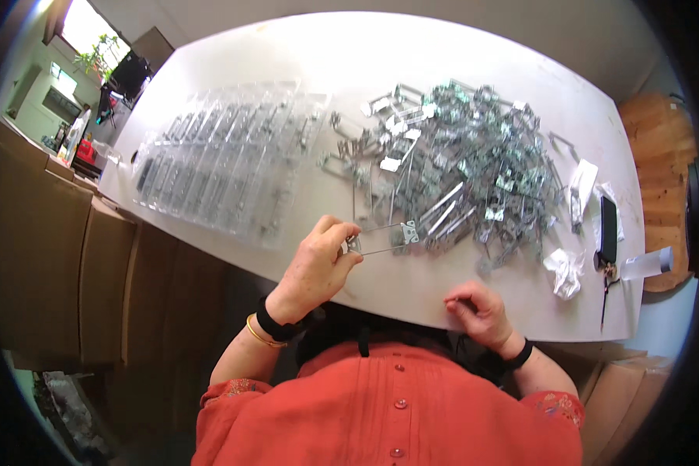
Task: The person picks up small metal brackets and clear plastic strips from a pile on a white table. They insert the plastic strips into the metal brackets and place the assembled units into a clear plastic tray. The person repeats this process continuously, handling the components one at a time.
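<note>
My left hand [317, 260] pinches one end of a metal bracket [408, 232], a small frame with two thin parallel rods and a cut-out plate at its far end. The bracket points right, above the near part of the table. My right hand [483, 312] is at the table's front edge with fingers curled toward the thumb; what they hold, if anything, is hidden. Beyond both hands lies a large heap of similar metal brackets [474, 167]. To the left, clear plastic trays [233, 159] hold rows of metal parts.
The white table [342, 46] has crumpled clear plastic [565, 273], a black phone-like object [608, 230] and a translucent cylinder [648, 264] at its right end. Cardboard boxes [39, 248] stand along the left. A round wooden top [660, 179] is beyond the right edge.
</note>
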A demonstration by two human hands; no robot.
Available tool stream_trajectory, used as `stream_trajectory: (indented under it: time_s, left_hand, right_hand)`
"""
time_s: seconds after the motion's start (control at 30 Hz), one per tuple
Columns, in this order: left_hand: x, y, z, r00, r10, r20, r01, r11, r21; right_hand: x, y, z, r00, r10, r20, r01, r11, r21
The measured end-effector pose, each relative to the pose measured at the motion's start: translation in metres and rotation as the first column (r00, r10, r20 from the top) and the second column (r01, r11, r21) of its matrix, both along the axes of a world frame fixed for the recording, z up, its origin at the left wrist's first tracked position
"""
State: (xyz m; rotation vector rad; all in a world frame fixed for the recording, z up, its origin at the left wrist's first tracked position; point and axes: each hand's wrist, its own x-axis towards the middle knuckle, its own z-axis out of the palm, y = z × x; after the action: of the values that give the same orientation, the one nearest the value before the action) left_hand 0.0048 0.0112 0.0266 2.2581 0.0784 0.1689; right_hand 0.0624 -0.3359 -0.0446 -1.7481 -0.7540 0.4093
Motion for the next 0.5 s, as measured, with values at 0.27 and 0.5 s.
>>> stream_trajectory:
  time_s: [0.27, 0.5]
  left_hand:
    - [-0.02, 0.014, -0.023, 0.969, -0.231, -0.09, 0.232, 0.973, 0.006]
    - [-0.014, 0.011, -0.037, 0.961, -0.278, 0.01, 0.276, 0.956, 0.103]
  right_hand:
    - [-0.002, 0.008, 0.004, 0.998, -0.022, -0.06, 0.024, 0.999, 0.043]
    - [-0.01, 0.033, 0.021, 0.998, -0.002, -0.062, 0.004, 0.999, 0.032]
